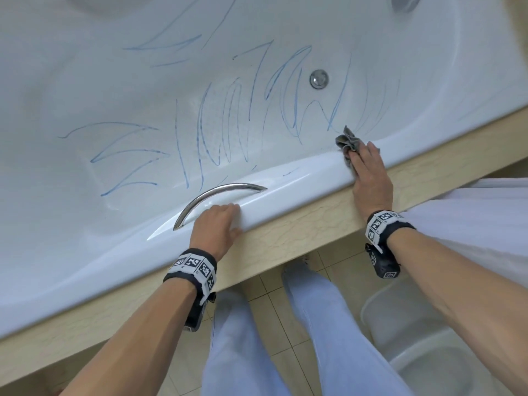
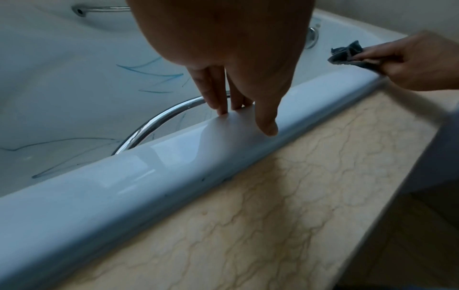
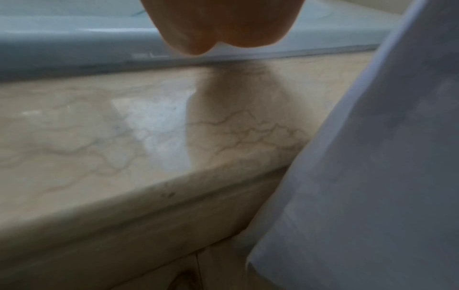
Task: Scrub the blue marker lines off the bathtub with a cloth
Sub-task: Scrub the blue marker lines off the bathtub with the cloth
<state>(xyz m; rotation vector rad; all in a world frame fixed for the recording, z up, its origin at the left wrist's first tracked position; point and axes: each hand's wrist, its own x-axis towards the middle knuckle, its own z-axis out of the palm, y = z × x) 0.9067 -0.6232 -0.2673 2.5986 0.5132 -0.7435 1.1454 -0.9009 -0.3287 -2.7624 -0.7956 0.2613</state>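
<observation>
- Nearest to the camera are the person's legs in light blue trousers (image 1: 243, 352), standing on a beige tiled floor (image 1: 274, 292); at the right, low, is a translucent plastic container (image 1: 414, 338)
- A white towel (image 1: 471, 221) hangs at the right side, over the edge of the beige marble ledge (image 1: 285, 241) that runs along the bathtub
- Both wrists carry black bands with black-and-white square markers (image 1: 194, 265)
- The left hand (image 1: 217, 224) rests on the rounded white rim of the bathtub (image 1: 114, 252) — its fingers (image 2: 213, 94) are straight and press on the rim, gripping nothing, just beside the curved chrome handle (image 1: 217, 192)
- The right hand (image 1: 368, 172) lies further right on the same rim and holds a grey cloth (image 1: 347, 142); in the left wrist view the thumb and fingers pinch the cloth (image 2: 347, 56). The crumpled end of the cloth sticks out past the fingertips, over the inner wall of the tub
- In the right wrist view only the heel of the hand (image 3: 223, 23) shows, so the fingers are hidden there
- Beyond the hands, the blue marker lines (image 1: 214, 132) — long zigzags and loops — cover the inner wall and the bottom of the tub; one short mark (image 1: 288, 172) is on the rim between the two hands
- Among the lines is a round chrome fitting (image 1: 319, 79), and another fitting (image 1: 404, 2) is at the far top edge
</observation>
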